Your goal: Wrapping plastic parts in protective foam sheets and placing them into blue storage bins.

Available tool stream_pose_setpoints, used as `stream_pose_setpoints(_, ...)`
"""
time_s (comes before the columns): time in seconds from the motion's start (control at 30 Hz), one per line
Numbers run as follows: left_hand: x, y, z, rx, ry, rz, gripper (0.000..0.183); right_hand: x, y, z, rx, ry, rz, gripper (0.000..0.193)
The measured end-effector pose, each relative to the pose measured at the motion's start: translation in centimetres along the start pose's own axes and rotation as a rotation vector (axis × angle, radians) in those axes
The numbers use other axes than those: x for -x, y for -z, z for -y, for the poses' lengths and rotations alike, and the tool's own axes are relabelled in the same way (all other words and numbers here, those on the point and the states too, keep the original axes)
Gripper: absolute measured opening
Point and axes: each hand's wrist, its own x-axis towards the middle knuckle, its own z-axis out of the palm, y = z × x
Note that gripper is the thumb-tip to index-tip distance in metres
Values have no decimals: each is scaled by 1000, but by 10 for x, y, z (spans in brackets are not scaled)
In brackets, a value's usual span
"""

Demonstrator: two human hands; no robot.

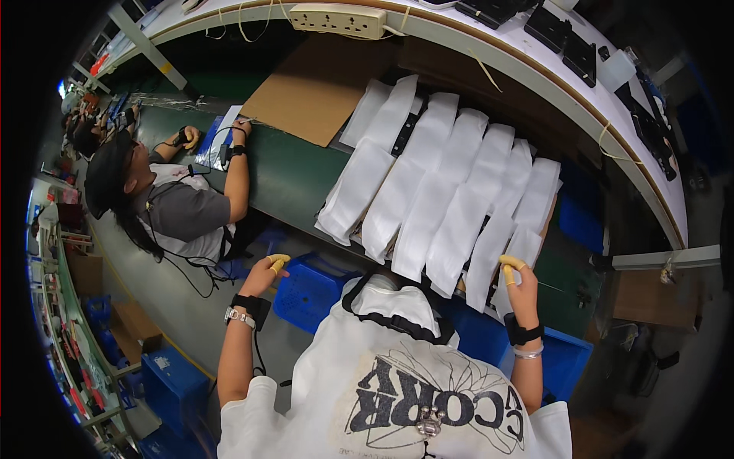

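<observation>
Rows of flat white foam sleeves (pixel 417 206) lie side by side and overlapping on the bench in front of me, with dark strips showing in the gaps. At the near right end of these rows, my right hand (pixel 522 291) pinches the edge of a white foam sleeve (pixel 502 297) between thumb and fingers. Yellow finger cots cover some fingertips of both hands. My left hand (pixel 266 275) is raised off the bench, over the floor beside a blue stool (pixel 310 291). Its fingers are curled together, and I see nothing in them.
A brown cardboard sheet (pixel 310 88) lies on the green bench (pixel 287 180) beyond the sleeves. To my left a co-worker (pixel 180 195) handles a blue-and-white flat item. A shelf with a power strip (pixel 338 21) runs overhead. A blue bin (pixel 566 359) stands by my right forearm.
</observation>
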Motion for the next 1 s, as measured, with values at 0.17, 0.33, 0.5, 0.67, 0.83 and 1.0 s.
stream_pose_setpoints(0.17, 6, -6, -49, -180, -147, 49, 32, 21, -32, 41, -133, 3, 188, 19)
stream_pose_setpoints(0.33, -8, -6, -89, -199, -283, 19, 42, 8, -66, 89, -23, 169, 428, 17)
stream_pose_setpoints(0.5, -54, 3, -112, -398, -366, 184, 46, -17, -107, 119, 134, 266, 380, 21)
stream_pose_setpoints(0.67, -114, 18, -134, -627, -518, 346, 54, -50, -156, 136, 226, 158, 408, 36)
stream_pose_setpoints(0.83, -172, 10, -157, -940, -812, 530, 44, -57, -229, 173, 313, 189, 538, 72)
stream_pose_setpoints(1.0, -209, -2, -163, -877, -771, 594, 34, -71, -272, 158, 540, 237, 475, 65)
